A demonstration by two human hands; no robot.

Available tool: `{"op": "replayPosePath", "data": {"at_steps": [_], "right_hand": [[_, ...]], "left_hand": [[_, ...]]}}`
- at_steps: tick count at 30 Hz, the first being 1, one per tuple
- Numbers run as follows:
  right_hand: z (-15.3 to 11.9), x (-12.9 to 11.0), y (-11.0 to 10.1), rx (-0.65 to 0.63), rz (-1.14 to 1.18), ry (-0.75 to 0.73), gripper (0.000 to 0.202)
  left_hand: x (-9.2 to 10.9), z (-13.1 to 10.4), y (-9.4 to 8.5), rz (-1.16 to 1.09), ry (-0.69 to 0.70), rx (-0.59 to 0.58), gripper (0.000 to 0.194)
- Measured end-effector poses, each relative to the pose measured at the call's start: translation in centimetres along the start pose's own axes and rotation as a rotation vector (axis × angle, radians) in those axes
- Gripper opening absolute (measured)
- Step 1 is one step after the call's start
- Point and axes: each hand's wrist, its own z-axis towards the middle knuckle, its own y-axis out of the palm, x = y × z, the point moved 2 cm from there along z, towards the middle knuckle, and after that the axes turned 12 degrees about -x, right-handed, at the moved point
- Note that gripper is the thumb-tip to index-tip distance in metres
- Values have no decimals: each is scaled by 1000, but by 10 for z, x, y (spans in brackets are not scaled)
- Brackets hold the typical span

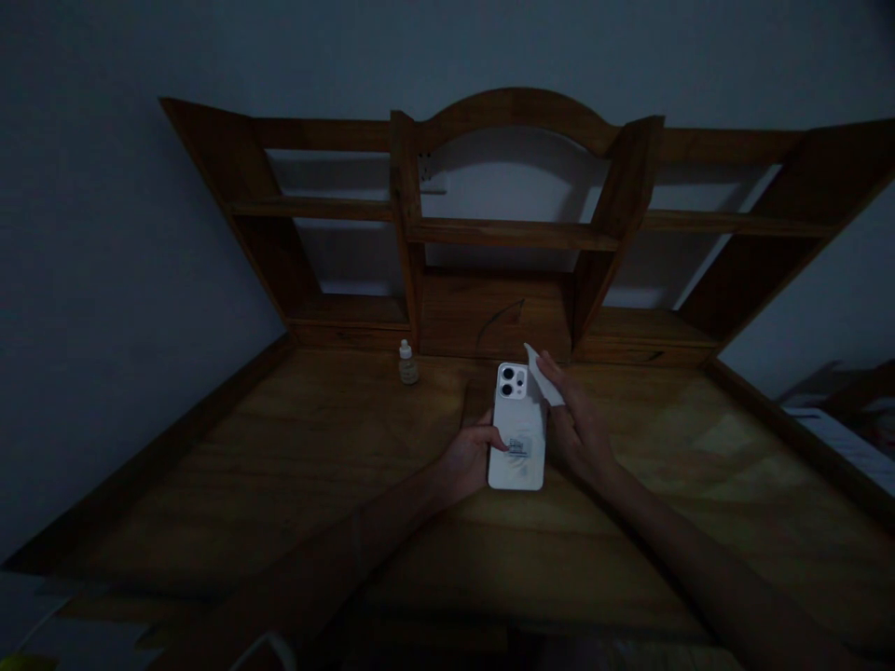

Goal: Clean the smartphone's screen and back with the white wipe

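Observation:
A white smartphone [509, 417] is held above the wooden desk, its back and camera lenses facing me. A small printed label shows on its lower back. My left hand [467, 458] grips the phone's left side, with the thumb lying over its back near the label. Pinched between the fingers of my right hand [579, 421] is a thin white sheet [543, 376], like a tissue or wipe, close to the phone's upper right edge. Whether the sheet touches the phone I cannot tell.
A small clear bottle with a white cap [408, 363] stands towards the back of the desk [336, 447]. Behind it rises a wooden shelf unit [514, 233] with drawers. A wall socket [428, 172] shows through it. Papers [843, 438] lie beyond the desk's right edge.

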Motion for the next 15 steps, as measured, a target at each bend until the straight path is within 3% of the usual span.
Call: {"op": "replayPosePath", "data": {"at_steps": [15], "right_hand": [[0, -5, 7, -115, -125, -80, 58]], "left_hand": [[5, -1, 0, -47, 25, -67, 87]]}}
